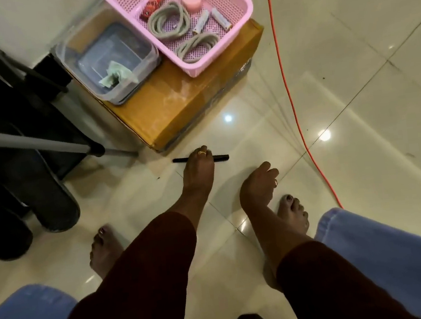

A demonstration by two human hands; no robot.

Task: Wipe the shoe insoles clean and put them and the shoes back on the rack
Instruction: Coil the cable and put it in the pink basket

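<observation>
— What's the count?
— One black stick (219, 157) on the floor. One cardboard box (172, 106) carries one clear tub (118, 93) and one pink basket (221, 53) with two lace coils (169, 34).
— The grips?
— Left grip (198, 173) reaches onto the stick; pinching or just touching, I cannot tell. Right grip (258, 185) hangs loosely curled, holding nothing.
— The insole?
— One dark insole (54, 200), at the left grip's nine o'clock, well apart, beside the rack (39, 143).
</observation>
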